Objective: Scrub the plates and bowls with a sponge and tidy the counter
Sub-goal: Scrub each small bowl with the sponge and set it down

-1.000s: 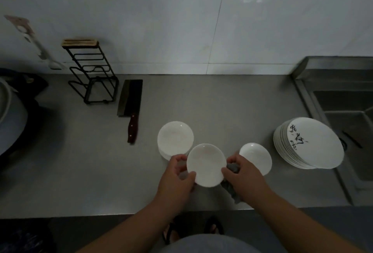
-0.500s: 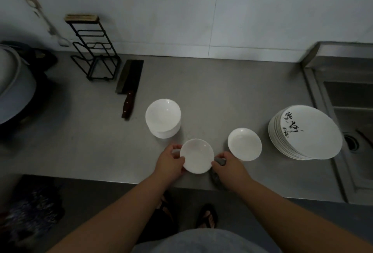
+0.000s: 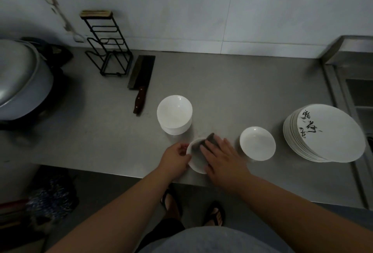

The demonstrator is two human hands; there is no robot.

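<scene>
A small white bowl [image 3: 196, 164] sits near the counter's front edge. My left hand [image 3: 175, 159] grips its left rim. My right hand [image 3: 221, 157] lies over the bowl with straight fingers, pressing a dark grey sponge [image 3: 209, 139] into it. Behind it stands a stack of white bowls [image 3: 174, 114]. A single white bowl [image 3: 257, 143] sits to the right. Further right is a tilted stack of white plates [image 3: 325, 133] with black writing on the top one.
A cleaver [image 3: 141, 79] with a dark wooden handle lies on the steel counter [image 3: 232, 89], next to a black wire rack [image 3: 107, 45]. A large metal pot lid [image 3: 20, 75] sits at the left. The sink [image 3: 357, 95] is at the right edge.
My right hand moved from beside the bowl onto it, bringing the sponge into the bowl. The left hand keeps hold of the rim. The camera view shifted.
</scene>
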